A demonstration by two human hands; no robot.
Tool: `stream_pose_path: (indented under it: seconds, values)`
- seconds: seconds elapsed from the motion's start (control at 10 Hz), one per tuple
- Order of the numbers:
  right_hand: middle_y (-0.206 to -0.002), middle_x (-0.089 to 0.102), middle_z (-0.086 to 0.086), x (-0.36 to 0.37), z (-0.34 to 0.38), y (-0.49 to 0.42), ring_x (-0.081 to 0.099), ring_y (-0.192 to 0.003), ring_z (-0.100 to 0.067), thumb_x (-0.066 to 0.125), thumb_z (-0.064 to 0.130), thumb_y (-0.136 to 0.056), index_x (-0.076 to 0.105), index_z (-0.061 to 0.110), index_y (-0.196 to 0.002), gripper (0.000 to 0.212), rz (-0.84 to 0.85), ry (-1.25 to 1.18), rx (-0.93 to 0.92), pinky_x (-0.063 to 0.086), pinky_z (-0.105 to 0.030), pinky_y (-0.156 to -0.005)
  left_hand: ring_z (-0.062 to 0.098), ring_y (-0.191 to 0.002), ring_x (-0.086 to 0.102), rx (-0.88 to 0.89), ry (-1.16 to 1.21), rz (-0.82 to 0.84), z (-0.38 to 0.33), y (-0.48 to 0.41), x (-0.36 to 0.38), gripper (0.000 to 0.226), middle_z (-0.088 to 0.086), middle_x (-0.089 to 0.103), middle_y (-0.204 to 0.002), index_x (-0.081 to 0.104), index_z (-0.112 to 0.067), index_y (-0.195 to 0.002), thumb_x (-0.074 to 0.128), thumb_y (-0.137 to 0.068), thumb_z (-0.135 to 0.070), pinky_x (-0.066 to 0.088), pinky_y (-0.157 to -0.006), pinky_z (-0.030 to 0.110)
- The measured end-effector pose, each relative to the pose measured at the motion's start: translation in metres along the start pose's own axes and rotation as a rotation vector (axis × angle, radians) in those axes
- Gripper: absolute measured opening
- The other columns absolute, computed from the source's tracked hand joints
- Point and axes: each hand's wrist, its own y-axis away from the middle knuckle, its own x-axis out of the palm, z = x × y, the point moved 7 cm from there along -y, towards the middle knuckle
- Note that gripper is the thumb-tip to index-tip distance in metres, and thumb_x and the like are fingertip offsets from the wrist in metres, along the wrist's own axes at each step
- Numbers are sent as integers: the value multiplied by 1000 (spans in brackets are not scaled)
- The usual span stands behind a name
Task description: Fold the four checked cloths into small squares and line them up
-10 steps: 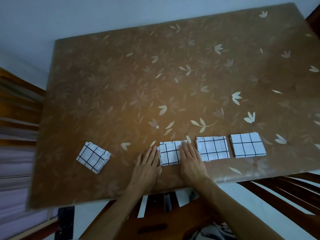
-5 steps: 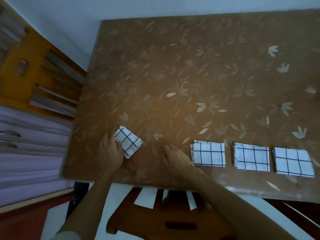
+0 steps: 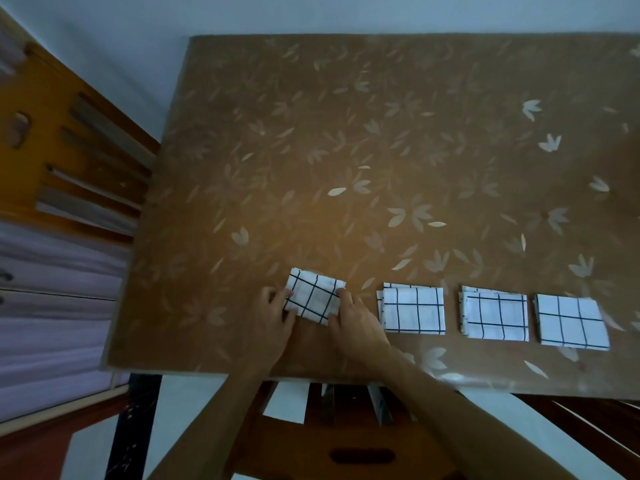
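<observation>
Head view: four soft white cloths with thin dark grid lines lie folded into small squares near the front edge of a glossy, brown, leaf-patterned table (image 3: 346,133). The left hand (image 3: 277,317) and right hand (image 3: 358,325), palms down with fingers curled, each pinch a side of the leftmost cloth (image 3: 313,299). It sits skewed clockwise, just left of the squared-up row of second cloth (image 3: 412,311), third cloth (image 3: 495,317) and rightmost cloth (image 3: 571,322).

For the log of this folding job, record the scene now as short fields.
table: brown leaf-patterned tabletop
in line: three white folded cloths with black checks, straight, apart
fourth checked cloth: leftmost, tilted, out of line
left hand: holds its left edge
right hand: holds its right edge
pending: straighten it
</observation>
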Motion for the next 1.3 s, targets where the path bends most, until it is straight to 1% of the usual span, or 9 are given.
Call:
stream_pose_path:
  seconds: [0.2, 0.3, 0.5, 0.6, 0.7, 0.8, 1.0, 1.1, 1.3]
  values:
    - [-141, 39, -12, -8, -28, 12, 57, -111, -31, 43, 22, -99, 30, 10, -143, 47, -25, 80, 1, 51, -39, -85, 12, -84, 57, 57, -9, 9, -21, 17, 25, 28, 0, 57, -104, 67, -22, -112, 73, -87, -31, 47, -73, 23]
    - [-146, 33, -15, -7, -33, 16, 48, -124, -34, 45, 16, -97, 32, 6, -143, 49, -73, 41, -2, 47, -43, -98, 17, -86, 59, 137, -155, -43, -27, 18, 25, 29, 4, 58, -104, 64, -19, -112, 56, -94, -40, 55, -75, 34]
    - [-159, 20, -20, 6, -12, 15, 22, -145, -37, 47, 24, -94, 31, 3, -147, 59, -99, 286, -226, 29, -46, -115, 34, -134, 49, 393, -408, -44, -49, 15, 40, 49, 20, 50, -145, 56, -7, -136, 42, -97, -33, 46, -106, 48]
    - [-161, 7, -12, 23, -8, 12, 13, -150, -28, 31, 29, -99, 23, 4, -152, 59, -76, 373, -308, 27, -46, -118, 34, -138, 46, 429, -458, 63, -45, 10, 55, 57, 20, 48, -147, 53, -4, -139, 32, -96, -35, 46, -106, 51]
    - [-158, 10, -11, 37, -24, 6, 20, -148, -26, 48, 33, -95, 29, 6, -150, 65, -52, 426, -250, 35, -47, -113, 34, -142, 39, 381, -480, 143, -37, 11, 59, 61, 20, 42, -152, 46, -4, -144, 28, -96, -37, 46, -104, 54]
    - [-162, -6, -9, 42, -32, 6, -3, -150, -24, 40, 39, -100, 4, 9, -154, 72, -41, 508, -287, 11, -47, -120, 31, -149, 27, 366, -498, 151, -28, 13, 60, 63, 16, 28, -160, 32, -11, -152, 22, -98, -40, 37, -109, 53]
    - [-160, 20, -12, 35, -38, 9, 19, -148, -26, 51, 43, -95, 26, 7, -151, 72, -57, 525, -215, 14, -45, -116, 28, -151, 20, 302, -477, 192, -21, 12, 63, 61, 12, 20, -164, 25, -17, -155, 19, -99, -41, 30, -114, 51]
    - [-163, 5, -12, 23, -29, 9, 4, -151, -27, 38, 32, -102, 15, 7, -154, 62, -50, 451, -244, 0, -42, -119, 31, -148, 28, 266, -376, 215, -31, 12, 56, 58, 15, 28, -161, 38, -15, -150, 25, -98, -36, 37, -112, 53]
    - [-141, 51, -11, -35, -19, 32, 52, -124, -30, 45, 12, -95, 47, 11, -138, 43, -125, 97, -194, 45, -41, -101, 21, -129, 43, 258, -32, -75, -66, 12, 15, 18, 4, 50, -141, 67, -14, -106, 56, -93, -7, 45, -100, 35]
